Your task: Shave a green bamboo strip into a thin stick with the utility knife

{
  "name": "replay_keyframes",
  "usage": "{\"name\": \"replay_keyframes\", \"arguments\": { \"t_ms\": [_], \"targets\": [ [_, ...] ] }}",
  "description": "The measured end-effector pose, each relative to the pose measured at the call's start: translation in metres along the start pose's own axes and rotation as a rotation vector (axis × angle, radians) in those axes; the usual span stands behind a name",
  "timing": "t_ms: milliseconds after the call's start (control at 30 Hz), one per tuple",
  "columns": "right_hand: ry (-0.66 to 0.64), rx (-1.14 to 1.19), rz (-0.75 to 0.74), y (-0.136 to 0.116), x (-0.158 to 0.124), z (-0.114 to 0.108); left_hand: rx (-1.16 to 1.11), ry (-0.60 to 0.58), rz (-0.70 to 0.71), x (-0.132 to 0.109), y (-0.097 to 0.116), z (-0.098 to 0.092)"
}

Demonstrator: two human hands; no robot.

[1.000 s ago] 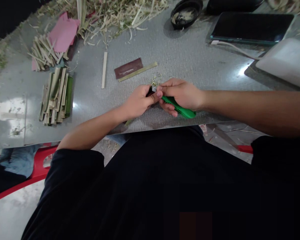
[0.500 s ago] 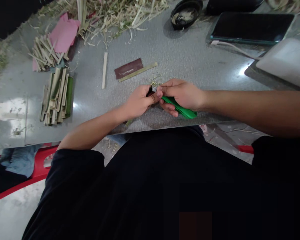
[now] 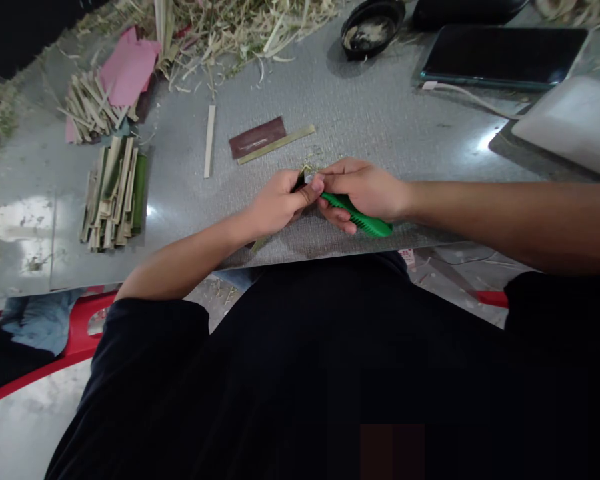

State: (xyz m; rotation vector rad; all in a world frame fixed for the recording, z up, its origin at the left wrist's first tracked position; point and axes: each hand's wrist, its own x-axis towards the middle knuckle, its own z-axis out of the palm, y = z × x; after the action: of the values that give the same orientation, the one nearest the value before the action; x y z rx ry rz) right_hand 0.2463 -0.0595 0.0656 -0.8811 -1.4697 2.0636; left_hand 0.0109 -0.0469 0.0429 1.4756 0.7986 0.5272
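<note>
My right hand (image 3: 363, 190) is closed around a green-handled knife (image 3: 365, 220), its ribbed handle slanting down to the right. A small piece of the pale blade (image 3: 309, 178) shows between the two hands. My left hand (image 3: 283, 203) is closed on a narrow bamboo strip (image 3: 260, 244), whose lower end sticks out beneath the palm; the rest is mostly hidden. A dark piece, partly covered, lies under the left fingers. Both thumbs meet at the blade, and fine shavings (image 3: 311, 160) lie just beyond. Above the hands are a maroon sandpaper-like piece (image 3: 257, 137) and a greenish strip (image 3: 277, 145).
One pale strip (image 3: 209, 141) lies left of the maroon piece. Bundled bamboo strips (image 3: 113, 193) and pink paper (image 3: 127, 67) sit at the left. Shavings (image 3: 240, 30) line the back. A black bowl (image 3: 373, 30), a phone (image 3: 505, 55) and a white device (image 3: 573, 123) stand right.
Both hands stay in nearly the same place. The knife handle has shifted very slightly to the left, and the left thumb has moved a little against the right fingers.
</note>
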Motion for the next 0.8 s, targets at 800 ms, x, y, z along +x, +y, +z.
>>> {"name": "replay_keyframes", "arguments": {
  "t_ms": [800],
  "targets": [
    [0.066,-0.023,-0.059,0.0053,0.0031,0.0037,0.039,-0.016,0.027,0.0046,-0.0048,-0.0040]
  ]
}}
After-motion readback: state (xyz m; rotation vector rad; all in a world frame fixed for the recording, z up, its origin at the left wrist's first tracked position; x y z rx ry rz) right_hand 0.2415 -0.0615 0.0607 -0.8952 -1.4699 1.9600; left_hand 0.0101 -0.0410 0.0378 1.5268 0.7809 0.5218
